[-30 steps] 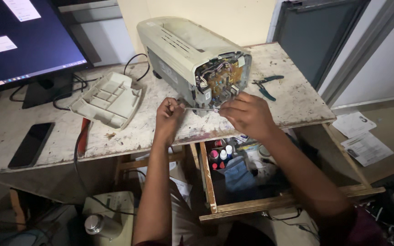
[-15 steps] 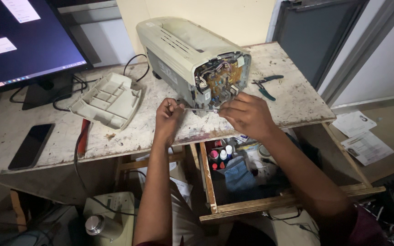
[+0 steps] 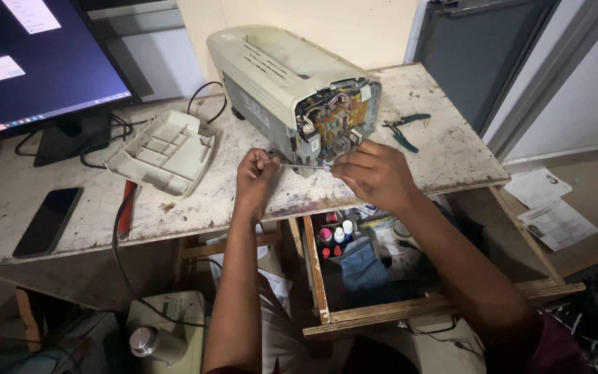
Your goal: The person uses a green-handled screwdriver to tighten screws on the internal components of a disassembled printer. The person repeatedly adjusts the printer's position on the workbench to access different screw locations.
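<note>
A beige printer lies on the worn white workbench with its side cover off, so a brown circuit board and wires show. In front of that open side, my left hand and my right hand hold the two ends of a thin metal screwdriver shaft. My left hand grips its left end and my right hand pinches its right end. The removed beige cover panel lies to the left of my hands.
A monitor stands at the back left, with a black phone and a red-handled tool on the bench. Teal-handled pliers lie right of the printer. An open wooden drawer with small bottles sits below.
</note>
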